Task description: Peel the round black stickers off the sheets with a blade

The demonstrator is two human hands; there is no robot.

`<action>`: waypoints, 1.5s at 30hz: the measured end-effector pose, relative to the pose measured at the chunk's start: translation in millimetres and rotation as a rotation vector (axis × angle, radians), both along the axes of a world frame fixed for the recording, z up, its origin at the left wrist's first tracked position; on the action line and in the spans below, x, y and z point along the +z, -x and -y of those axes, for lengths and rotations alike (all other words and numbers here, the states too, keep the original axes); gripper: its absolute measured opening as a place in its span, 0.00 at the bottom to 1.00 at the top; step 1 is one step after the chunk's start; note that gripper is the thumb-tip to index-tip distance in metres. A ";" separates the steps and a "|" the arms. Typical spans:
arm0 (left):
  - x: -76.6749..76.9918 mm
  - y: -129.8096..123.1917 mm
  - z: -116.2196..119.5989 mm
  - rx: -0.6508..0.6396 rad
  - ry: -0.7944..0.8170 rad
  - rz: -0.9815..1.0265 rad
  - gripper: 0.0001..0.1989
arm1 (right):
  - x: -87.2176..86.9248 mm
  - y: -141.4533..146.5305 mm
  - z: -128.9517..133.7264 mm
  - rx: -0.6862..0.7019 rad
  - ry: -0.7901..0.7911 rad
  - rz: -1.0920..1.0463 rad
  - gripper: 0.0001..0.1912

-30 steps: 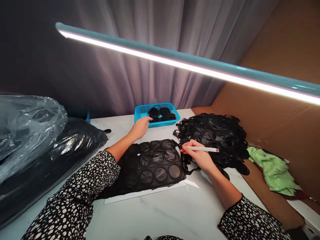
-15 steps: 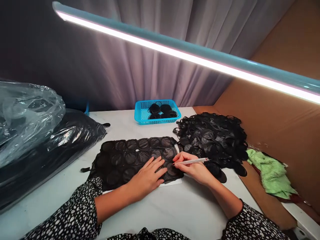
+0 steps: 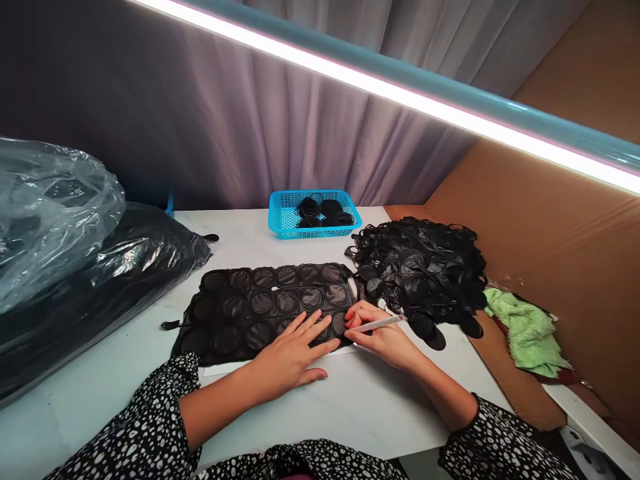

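Observation:
A black sheet (image 3: 233, 305) with rows of round shapes lies on the white table, a white strip showing under its front edge. My left hand (image 3: 293, 357) rests on the sheet's lower right part, fingers spread and thumb out on the tabletop. At the sheet's right edge, my right hand (image 3: 383, 337) pinches a thin white pen-like tool (image 3: 380, 323), its tip end pointing left near a round shape. Just behind my right hand is a heap of black round pieces (image 3: 420, 267).
A blue basket (image 3: 315, 233) with black round pieces stands at the back. Plastic bags, one clear (image 3: 55, 207) and one holding something black (image 3: 145, 253), fill the left. A green cloth (image 3: 530, 330) lies right; a tube lamp (image 3: 400, 80) crosses above.
The view has shifted, so the lamp and most objects sit higher in it. My left thumb has spread away from the fingers onto the table. My right hand still holds the tool near the sheet's edge.

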State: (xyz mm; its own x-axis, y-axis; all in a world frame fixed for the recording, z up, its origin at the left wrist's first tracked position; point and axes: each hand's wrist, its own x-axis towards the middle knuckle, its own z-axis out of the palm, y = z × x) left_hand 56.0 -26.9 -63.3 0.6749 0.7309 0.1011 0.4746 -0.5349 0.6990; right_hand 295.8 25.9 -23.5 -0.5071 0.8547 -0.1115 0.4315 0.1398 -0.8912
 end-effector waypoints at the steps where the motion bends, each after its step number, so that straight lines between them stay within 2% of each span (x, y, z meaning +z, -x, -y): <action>1: -0.5 0.0 0.0 -0.002 -0.003 -0.006 0.32 | 0.9 0.0 -0.3 0.002 -0.003 0.006 0.13; 5: 0.2 0.1 0.2 0.002 -0.015 0.028 0.32 | 1.7 -0.8 -1.7 0.018 -0.030 0.036 0.14; 8: 2.1 -0.5 0.4 -0.004 -0.062 -0.035 0.32 | -5.9 1.5 3.7 0.050 -0.093 0.066 0.13; 11: 3.4 -1.2 0.8 0.002 -0.120 -0.126 0.32 | -17.5 4.2 14.0 0.149 -0.309 0.153 0.08; 13: 3.5 -0.9 1.6 0.002 -0.135 -0.173 0.32 | -20.1 0.5 14.3 0.219 -0.502 0.299 0.05; 14: 3.7 -0.4 2.1 0.001 -0.139 -0.189 0.32 | -18.5 -4.0 9.9 0.213 -0.581 0.387 0.06; 16: 4.8 1.0 2.8 0.005 -0.146 -0.204 0.31 | -9.7 -16.9 -8.3 0.068 -0.682 0.544 0.06; 18: 7.2 2.0 2.2 0.006 -0.155 -0.209 0.30 | 2.2 -29.5 -33.2 -0.199 -0.718 0.640 0.06; 20: 10.2 1.0 -0.9 0.000 -0.172 -0.226 0.30 | 10.9 -33.7 -54.3 -0.341 -0.693 0.613 0.07; 21: 11.3 -0.6 -3.5 0.005 -0.182 -0.240 0.31 | 12.5 -31.2 -60.9 -0.333 -0.647 0.552 0.06; 23: 11.8 -5.5 -10.1 0.054 -0.203 -0.277 0.33 | 9.2 -18.8 -65.1 -0.207 -0.502 0.383 0.05; 26: 7.0 -13.4 -19.4 0.167 -0.229 -0.333 0.34 | -5.0 4.3 -59.3 -0.016 -0.273 0.172 0.07; 31: -4.6 -15.4 -22.6 0.197 -0.268 -0.340 0.31 | -16.6 14.5 -59.0 0.084 -0.071 0.038 0.13; 36: -6.2 -12.9 -21.1 0.196 -0.247 -0.311 0.32 | -14.3 11.9 -63.2 0.110 -0.047 0.041 0.13; 45: -2.2 -12.8 -21.5 0.183 -0.209 -0.301 0.30 | -12.9 15.5 -60.9 0.133 -0.143 0.074 0.13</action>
